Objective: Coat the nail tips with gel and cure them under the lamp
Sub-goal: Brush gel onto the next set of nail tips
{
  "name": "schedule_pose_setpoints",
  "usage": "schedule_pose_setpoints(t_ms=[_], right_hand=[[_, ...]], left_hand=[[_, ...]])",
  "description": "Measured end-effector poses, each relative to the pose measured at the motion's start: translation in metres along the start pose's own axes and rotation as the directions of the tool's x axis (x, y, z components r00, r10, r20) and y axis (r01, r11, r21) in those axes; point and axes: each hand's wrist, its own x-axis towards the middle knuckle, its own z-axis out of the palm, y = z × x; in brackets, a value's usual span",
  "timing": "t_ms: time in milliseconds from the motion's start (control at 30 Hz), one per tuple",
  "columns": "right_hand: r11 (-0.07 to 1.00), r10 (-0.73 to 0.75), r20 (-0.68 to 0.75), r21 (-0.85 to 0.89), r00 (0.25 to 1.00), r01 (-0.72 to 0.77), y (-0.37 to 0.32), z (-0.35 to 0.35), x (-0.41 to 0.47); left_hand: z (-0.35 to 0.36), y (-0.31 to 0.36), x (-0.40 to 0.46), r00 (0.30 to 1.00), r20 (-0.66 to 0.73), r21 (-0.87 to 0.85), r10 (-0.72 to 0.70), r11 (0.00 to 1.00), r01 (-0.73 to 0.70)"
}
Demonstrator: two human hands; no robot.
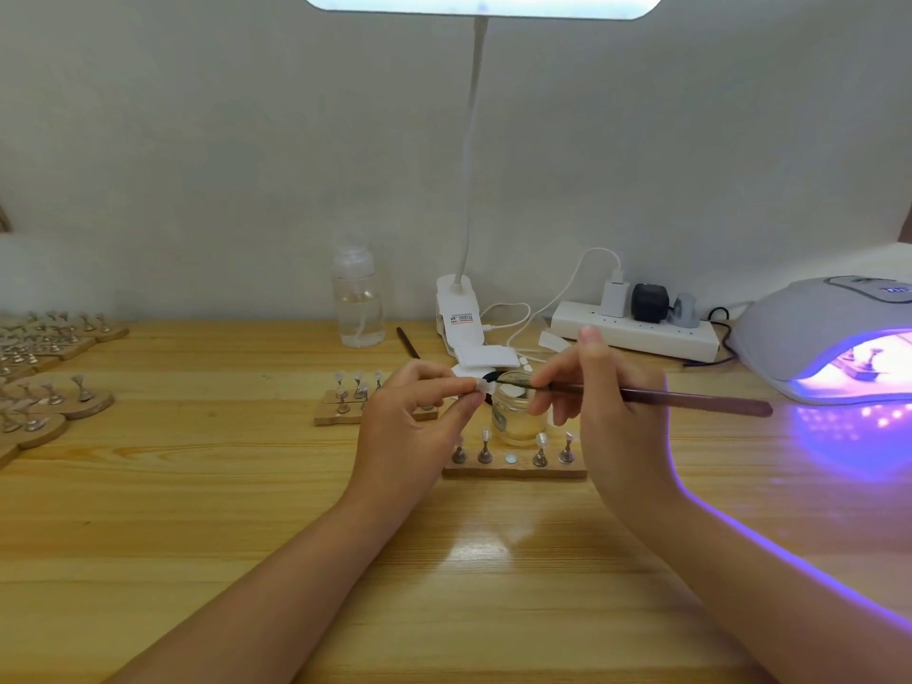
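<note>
Coating is the step in hand: the left hand (414, 412) pinches a small pale nail tip (484, 386) between thumb and forefinger, holding it above the bench (247, 510) just in front of the open glass jar (513, 412). The right hand (597, 402) grips a dark-handled brush (641, 394) like a pen, fingers (548, 387) curled round the shaft, and the bristle end reaches the held tip; whether it is actually touching is too fine to tell.

Near the hands, a wooden holder (515, 470) carries four stands with tips, and one bare spot in the middle suggests where the held piece belongs. More wooden holders sit further left. At the far right the curing lamp (829, 338) glows violet, with something already standing inside its mouth.

Judging by this, the next move calls for a steady, thin stroke along the tip without flooding its edges, then setting it back on the bare spot. Curing would follow once the row is coated.
</note>
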Motion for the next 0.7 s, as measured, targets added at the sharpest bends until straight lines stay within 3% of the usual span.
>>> schedule_pose_setpoints(t_ms=[267,700], right_hand=[[0.995,-0.056,0.08,-0.076,0.995,0.062,0.0013,0.0033,-0.0013],[1.0,0.015,0.063,0.021,0.998,-0.016,-0.0017,0.0033,-0.0035]], left_hand=[[0.0013,-0.0013,0.0006,1.0,0.012,-0.005,0.012,1.0,-0.012],[0.002,-0.0071,0.0002,0.998,-0.004,0.004,0.058,0.998,-0.058]])
